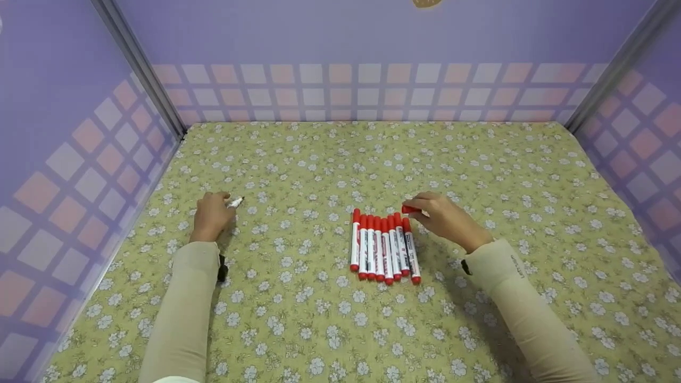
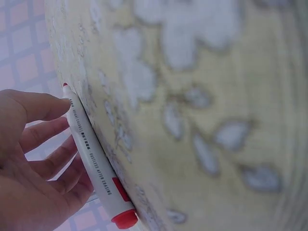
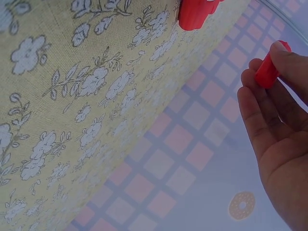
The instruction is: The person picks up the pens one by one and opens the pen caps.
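Observation:
On the left side of the cloth, my left hand point(image 1: 212, 213) pinches an uncapped whiteboard marker point(image 1: 235, 202). The left wrist view shows this marker's white barrel point(image 2: 91, 149), its small red tip at the far end and its red base close to the camera; thumb and fingers meet it near the tip. Between thumb and fingers, my right hand point(image 1: 441, 218) grips a loose red marker cap point(image 3: 270, 67). It hovers just beyond the right end of a row of several capped red markers point(image 1: 385, 247), which lie side by side, caps pointing away from me.
A yellow floral cloth point(image 1: 298, 170) covers the table. Purple panels with pink and white squares stand along the back point(image 1: 340, 90) and both sides, joined by grey metal posts point(image 1: 143, 69) at the corners. In the right wrist view, red marker ends point(image 3: 195, 14) show at the top.

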Action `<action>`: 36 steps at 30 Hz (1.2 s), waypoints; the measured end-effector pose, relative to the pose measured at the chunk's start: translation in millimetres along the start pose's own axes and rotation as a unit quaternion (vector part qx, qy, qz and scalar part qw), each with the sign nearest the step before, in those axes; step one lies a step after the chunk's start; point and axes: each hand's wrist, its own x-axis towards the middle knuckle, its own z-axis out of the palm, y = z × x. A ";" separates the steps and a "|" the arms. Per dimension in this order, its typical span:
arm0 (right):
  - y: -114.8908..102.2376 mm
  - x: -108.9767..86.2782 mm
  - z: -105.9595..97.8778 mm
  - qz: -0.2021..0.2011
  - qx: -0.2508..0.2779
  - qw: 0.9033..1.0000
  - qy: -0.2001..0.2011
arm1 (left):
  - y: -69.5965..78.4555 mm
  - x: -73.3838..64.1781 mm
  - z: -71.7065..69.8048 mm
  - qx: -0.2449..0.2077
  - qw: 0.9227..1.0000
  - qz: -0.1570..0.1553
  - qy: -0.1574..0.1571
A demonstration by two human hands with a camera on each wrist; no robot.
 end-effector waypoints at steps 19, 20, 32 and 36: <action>27.3 -15.4 -7.2 0.096 -0.002 0.995 -0.010 | 42.2 -3.5 12.7 0.022 0.998 0.060 0.007; 29.6 -16.8 -8.1 0.106 -0.004 0.994 -0.010 | 45.2 -3.7 14.2 0.021 0.998 0.064 0.004; 58.8 -37.0 -18.9 0.171 -0.009 0.985 0.012 | 88.0 -17.2 44.7 -0.001 0.992 0.121 -0.024; 68.9 -43.1 -22.7 0.198 -0.004 0.980 0.024 | 101.4 -21.7 54.4 -0.005 0.989 0.141 -0.043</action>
